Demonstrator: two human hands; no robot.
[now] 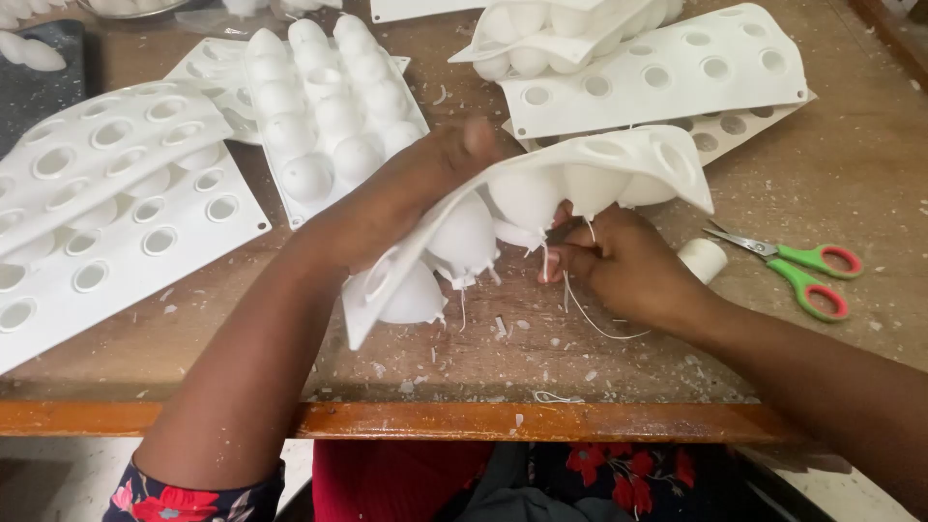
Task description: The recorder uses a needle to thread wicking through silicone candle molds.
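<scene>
The left hand (416, 188) grips a floppy white silicone mould (541, 208) (round domes bulging underneath) while the right hand (619, 266) pinches a thin wick (585, 309) above the crumb-strewn wooden counter (851, 184).

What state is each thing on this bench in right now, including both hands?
Left hand: gripping the bent mould, tilting it up.
Right hand: pinching a wick under the mould.
Bent mould: lifted, curved, domes facing down.
Wick: loose, trailing onto the table.
Scissors: lying flat, blades closed.
Domed mould: resting flat, domes up.
Holed moulds: stacked, holes up.
Table: littered with wax flakes.
</scene>
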